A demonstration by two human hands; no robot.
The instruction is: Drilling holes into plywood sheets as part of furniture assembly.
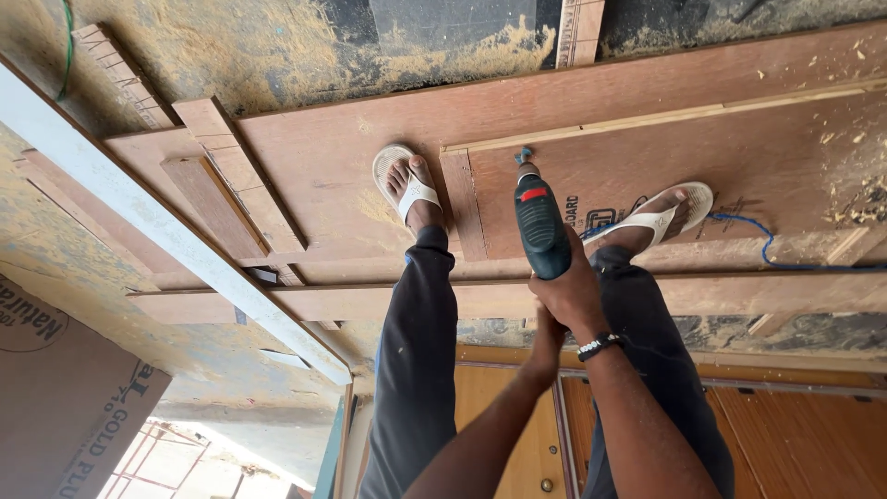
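Note:
A dark green electric drill point(540, 226) with a red label points down at a brown plywood sheet point(739, 157), its bit touching near the corner where two thin wooden battens point(462, 203) meet. My right hand point(575, 294), with a black wristband, is wrapped around the drill's handle. My left hand point(547, 340) presses in from below and to the left, against the right hand and the handle's end. Both my feet stand on the boards in white sandals, the left sandal point(407, 185) beside the batten and the right sandal point(670, 214) on the sheet.
A blue cable point(767, 242) trails right across the sheet. Sawdust and shavings point(864, 199) lie at the right and on the ground beyond. Loose wooden strips point(236, 176) and a long white strip point(157, 222) lie at the left. A cardboard box point(65, 397) sits at lower left, orange-brown panels point(804, 434) at lower right.

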